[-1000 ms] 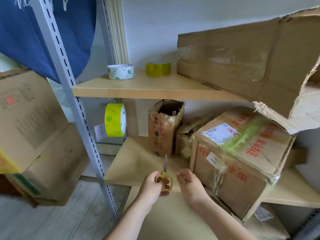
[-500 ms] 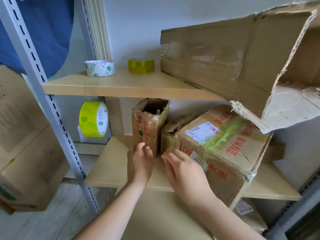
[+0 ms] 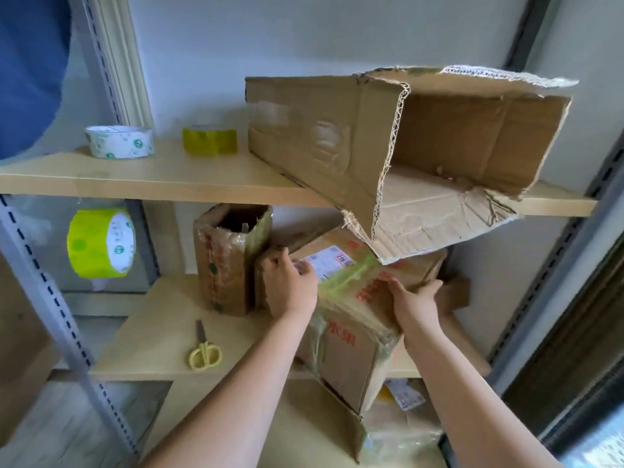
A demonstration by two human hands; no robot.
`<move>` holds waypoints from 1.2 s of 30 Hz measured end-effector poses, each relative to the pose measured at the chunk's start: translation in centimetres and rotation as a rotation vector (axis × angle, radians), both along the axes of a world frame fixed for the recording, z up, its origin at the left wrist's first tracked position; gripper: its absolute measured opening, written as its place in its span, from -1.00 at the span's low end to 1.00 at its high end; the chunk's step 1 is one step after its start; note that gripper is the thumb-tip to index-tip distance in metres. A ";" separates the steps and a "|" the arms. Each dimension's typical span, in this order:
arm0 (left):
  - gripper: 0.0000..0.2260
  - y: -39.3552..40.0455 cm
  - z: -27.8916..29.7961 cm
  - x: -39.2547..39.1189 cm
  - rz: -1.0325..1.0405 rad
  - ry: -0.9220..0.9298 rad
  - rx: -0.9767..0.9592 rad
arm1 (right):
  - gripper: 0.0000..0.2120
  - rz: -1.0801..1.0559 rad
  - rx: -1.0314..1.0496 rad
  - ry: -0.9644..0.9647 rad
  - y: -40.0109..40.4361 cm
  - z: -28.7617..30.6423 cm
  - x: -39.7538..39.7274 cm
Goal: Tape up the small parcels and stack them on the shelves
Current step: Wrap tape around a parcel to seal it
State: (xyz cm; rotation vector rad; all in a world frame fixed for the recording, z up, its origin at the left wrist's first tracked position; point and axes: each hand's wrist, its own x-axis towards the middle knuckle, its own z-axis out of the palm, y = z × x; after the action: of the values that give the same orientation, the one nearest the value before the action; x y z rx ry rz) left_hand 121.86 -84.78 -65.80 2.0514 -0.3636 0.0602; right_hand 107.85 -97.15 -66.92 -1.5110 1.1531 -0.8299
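While both hands are on the parcel: notes taken from the fingers outward.

Left fingers (image 3: 305,265): spread over the top left edge of the taped parcel (image 3: 351,319), tips reaching onto the white shipping label (image 3: 326,261); curled lightly over the edge, gripping.
Left hand (image 3: 287,282): palm against the parcel's left face, wedged between it and the small tall box (image 3: 229,261).
Right fingers (image 3: 435,285): wrapped round the parcel's right upper edge, thumb on the top face near the red print; gripping.
Right hand (image 3: 413,300): on the right side of the parcel, forearm running down to the lower right.
Parcel position: between the two hands, tilted, one corner hanging over the front edge of the middle shelf (image 3: 152,332); green tape strip across the top, clear film on the front.
Small tall box: upright on the middle shelf, just left of the parcel, top open, touching or nearly touching the left hand; cannot tell which.
Scissors (image 3: 204,349): yellow handles, flat on the middle shelf, left of the left forearm, well apart from both hands.
Large torn carton (image 3: 337,143): on the upper shelf (image 3: 135,177), on its side, open end facing forward, ragged flap drooping over the parcel's top.
Tape rolls on the upper shelf: white roll (image 3: 120,141) and yellow roll (image 3: 209,140), side by side, flat.
Yellow-green tape roll (image 3: 101,243): beside the shelf upright (image 3: 47,292), level with the small box's top; support not visible.
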 end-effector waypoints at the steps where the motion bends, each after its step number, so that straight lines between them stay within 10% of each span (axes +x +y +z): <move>1: -0.61 -0.1 0.1 0.1 0.007 0.006 0.002 | -0.11 0.005 0.048 -0.062 -0.3 -0.5 0.2; 7: -0.71 0.6 0.5 -1.2 0.011 -0.028 0.040 | -0.18 0.086 0.162 -0.320 -1.3 -3.0 -0.8; 15: -0.69 7.3 -1.2 -6.6 -0.134 0.025 -0.208 | -0.75 0.100 0.326 -0.466 6.3 -2.1 -7.3; 24: -0.59 16.0 -2.8 -9.7 -0.448 0.583 -0.252 | -0.53 0.277 0.336 -0.484 11.3 -5.2 -12.6; 36: -0.74 24.8 -11.7 -15.9 -0.553 0.741 -0.145 | -0.32 0.383 0.376 -0.348 17.7 -12.0 -17.8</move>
State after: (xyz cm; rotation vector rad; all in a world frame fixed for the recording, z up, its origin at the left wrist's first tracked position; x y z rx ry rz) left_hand 105.96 -59.99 -77.53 1.6246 -0.4198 -0.9508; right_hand 90.09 -79.48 -78.94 -1.1654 0.6844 -0.5472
